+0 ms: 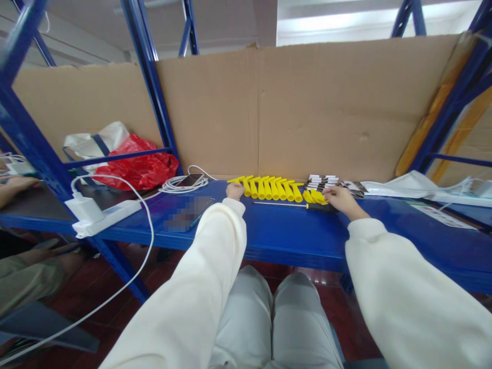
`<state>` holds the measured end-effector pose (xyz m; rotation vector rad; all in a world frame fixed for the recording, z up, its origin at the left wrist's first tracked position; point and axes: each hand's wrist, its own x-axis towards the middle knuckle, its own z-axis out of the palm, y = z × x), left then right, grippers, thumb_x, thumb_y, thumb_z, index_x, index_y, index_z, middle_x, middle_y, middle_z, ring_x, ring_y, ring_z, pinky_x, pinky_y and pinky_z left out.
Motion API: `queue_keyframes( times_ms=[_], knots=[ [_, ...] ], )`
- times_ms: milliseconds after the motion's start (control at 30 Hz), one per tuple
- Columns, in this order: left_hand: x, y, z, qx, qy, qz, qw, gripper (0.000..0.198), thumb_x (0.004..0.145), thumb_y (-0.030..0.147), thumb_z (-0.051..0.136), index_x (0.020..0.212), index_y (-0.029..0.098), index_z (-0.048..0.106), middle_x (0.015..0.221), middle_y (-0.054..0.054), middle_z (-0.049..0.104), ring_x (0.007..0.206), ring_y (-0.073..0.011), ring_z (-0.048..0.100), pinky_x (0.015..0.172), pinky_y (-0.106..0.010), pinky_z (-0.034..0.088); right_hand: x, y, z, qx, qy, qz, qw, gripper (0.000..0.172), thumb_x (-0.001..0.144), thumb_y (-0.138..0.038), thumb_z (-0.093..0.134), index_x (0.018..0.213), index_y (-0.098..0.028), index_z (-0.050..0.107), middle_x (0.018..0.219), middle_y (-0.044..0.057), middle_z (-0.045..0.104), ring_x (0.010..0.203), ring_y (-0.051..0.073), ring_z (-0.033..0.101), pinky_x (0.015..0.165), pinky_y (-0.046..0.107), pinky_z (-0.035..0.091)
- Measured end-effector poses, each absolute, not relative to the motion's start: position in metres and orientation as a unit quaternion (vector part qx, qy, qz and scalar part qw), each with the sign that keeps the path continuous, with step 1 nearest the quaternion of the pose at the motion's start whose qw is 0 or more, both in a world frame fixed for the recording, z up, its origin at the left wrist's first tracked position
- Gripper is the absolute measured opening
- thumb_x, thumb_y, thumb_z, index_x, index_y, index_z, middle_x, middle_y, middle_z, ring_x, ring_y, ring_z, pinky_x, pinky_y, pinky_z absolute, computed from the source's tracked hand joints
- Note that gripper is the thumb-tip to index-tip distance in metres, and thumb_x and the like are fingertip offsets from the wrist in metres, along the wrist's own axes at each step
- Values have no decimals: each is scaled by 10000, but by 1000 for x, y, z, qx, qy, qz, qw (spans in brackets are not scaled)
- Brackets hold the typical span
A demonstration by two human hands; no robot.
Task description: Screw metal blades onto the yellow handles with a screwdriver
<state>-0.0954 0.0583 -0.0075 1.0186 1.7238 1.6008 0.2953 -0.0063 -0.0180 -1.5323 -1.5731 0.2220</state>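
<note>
Several yellow plastic tube-shaped pieces [272, 189] with thin angled tops stand side by side in a row on the blue shelf top. At the row's left end, my left hand [234, 191] has its fingers closed around the lower part of the leftmost piece. My right hand [341, 199] is at a small pile of flat yellow pieces [314, 197], fingers pinched together at its right edge. What those fingers hold is too small to tell. A screwdriver [280, 204] with a long metal shaft lies before the row, its dark handle partly beneath my right hand.
Behind the row sit small black-and-white items [322, 181]. To the left are a phone [190, 214], a coiled white cable [180, 184], a red plastic bag [140, 161] and a power strip [111, 218]. A cardboard wall [307, 107] closes the back. Another person's hand [17, 188] is far left.
</note>
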Motion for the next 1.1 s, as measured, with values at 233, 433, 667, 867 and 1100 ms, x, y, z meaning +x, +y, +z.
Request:
queue_keyframes(
  times_ms=[233,433,667,867,1100],
  knots=[
    [-80,43,9,246,543,706,382,342,841,-62,750,730,208,571,766,4,707,831,-156,766,792,-245,614,296,-5,-18,-620,-649,64,437,44,751,-240,727,776,-234,763,679,26,742,692,234,714,829,389,648],
    [-58,24,34,172,293,759,555,232,984,-24,625,890,186,647,757,20,683,700,-92,674,798,-181,574,289,-11,-14,-602,-678,94,412,75,804,-289,766,777,-229,801,800,68,816,829,270,768,903,412,650],
    [-37,1,40,315,271,712,567,280,890,-35,688,951,219,589,883,8,797,710,-94,696,767,-204,541,291,-10,-15,-608,-684,83,395,113,815,-290,723,729,-235,771,788,73,816,830,281,768,889,410,639],
    [-20,-13,44,374,315,674,554,349,854,-3,775,1006,239,575,806,62,731,664,-115,691,703,-223,517,295,-7,-15,-622,-668,51,405,107,807,-288,705,728,-238,759,819,99,833,846,302,784,924,447,654],
    [-7,-18,43,438,348,652,512,219,1029,68,718,1017,237,579,701,106,550,498,-75,479,582,-202,405,281,-20,-11,-582,-725,143,340,327,850,-544,829,761,-230,822,853,89,847,904,326,807,925,458,662]
  ],
)
